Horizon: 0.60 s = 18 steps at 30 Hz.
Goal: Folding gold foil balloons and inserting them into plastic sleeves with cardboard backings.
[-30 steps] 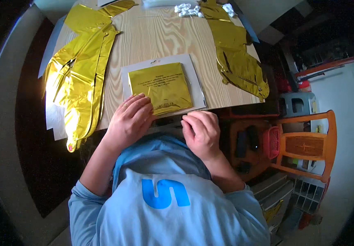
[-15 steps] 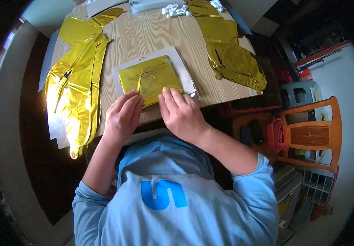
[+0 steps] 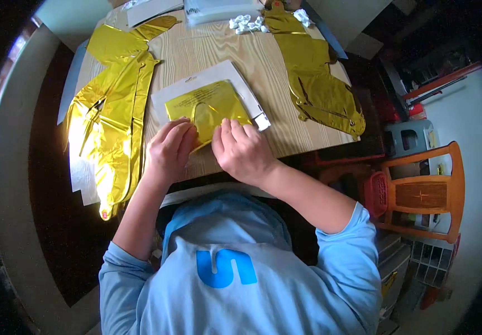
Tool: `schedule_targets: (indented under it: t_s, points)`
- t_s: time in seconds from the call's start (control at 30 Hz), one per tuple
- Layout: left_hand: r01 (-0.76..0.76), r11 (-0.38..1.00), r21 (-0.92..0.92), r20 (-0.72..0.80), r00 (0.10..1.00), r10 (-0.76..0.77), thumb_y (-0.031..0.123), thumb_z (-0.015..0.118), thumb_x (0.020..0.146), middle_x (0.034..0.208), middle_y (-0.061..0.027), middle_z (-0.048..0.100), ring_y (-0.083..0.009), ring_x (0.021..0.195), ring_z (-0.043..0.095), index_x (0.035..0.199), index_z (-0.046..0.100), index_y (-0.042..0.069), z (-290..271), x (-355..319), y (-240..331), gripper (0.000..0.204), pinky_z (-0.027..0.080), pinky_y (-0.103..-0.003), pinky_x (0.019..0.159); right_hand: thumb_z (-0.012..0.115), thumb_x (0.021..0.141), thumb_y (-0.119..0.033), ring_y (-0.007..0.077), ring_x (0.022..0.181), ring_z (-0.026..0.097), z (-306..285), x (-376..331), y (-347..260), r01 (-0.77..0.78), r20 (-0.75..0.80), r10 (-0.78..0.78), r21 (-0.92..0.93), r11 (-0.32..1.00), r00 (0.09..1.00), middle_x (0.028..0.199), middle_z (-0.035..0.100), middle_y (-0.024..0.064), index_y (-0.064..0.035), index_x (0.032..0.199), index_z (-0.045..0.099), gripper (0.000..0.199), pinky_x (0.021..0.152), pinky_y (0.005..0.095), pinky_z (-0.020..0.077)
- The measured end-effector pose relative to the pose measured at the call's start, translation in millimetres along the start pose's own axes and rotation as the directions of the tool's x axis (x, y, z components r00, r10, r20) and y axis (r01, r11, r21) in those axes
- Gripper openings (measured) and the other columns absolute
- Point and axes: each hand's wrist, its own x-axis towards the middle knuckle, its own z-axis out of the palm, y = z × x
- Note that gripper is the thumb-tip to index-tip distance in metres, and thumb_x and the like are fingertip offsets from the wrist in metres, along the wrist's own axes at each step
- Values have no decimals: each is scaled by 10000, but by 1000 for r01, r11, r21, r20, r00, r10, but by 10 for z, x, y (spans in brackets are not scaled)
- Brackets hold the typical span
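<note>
- Hands first: our left hand (image 3: 169, 146) lies flat with fingers spread, pressing the near left corner of the folded gold foil balloon (image 3: 207, 109); it grips nothing.
- Our right hand (image 3: 242, 148) rests just beside it, fingers loosely curled with the tips on the balloon's near edge; we cannot tell whether they pinch the foil or only press it.
- We judge the step in hand to be working the folded balloon loose from its white backing card (image 3: 210, 78), which lies under it on the wooden counter (image 3: 263, 61).
- The balloon sits just beyond both hands, touching the fingertips, near the counter's front edge.
- The next move, as we judge it, calls for a gentle grip on one layer of foil, since it creases and tears easily.
- Unfolded gold foil shapes lie to the left (image 3: 110, 128) and right (image 3: 319, 89), well apart from the hands.
</note>
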Motion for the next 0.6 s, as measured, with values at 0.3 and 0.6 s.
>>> schedule_targets:
  t_s: [0.3, 0.6]
  points:
    - [55, 998, 33, 135, 989, -59, 43, 649, 904, 1057, -199, 688, -333, 994, 687, 1015, 681, -31, -64, 91, -116, 137, 569, -386, 846, 579, 796, -143, 331, 881, 658, -332, -219, -53, -15, 38, 10, 117, 993, 999, 960, 686, 272, 79, 945, 672, 283, 722, 378, 518]
    - [-28, 999, 40, 141, 990, 23, 118, 675, 889, 1039, -203, 687, -381, 977, 671, 987, 685, -3, 99, 320, -674, 156, 550, -415, 837, 580, 803, -126, 308, 871, 651, -257, -225, 48, 4, 48, -10, 134, 991, 999, 949, 677, 250, 71, 952, 660, 260, 705, 357, 517]
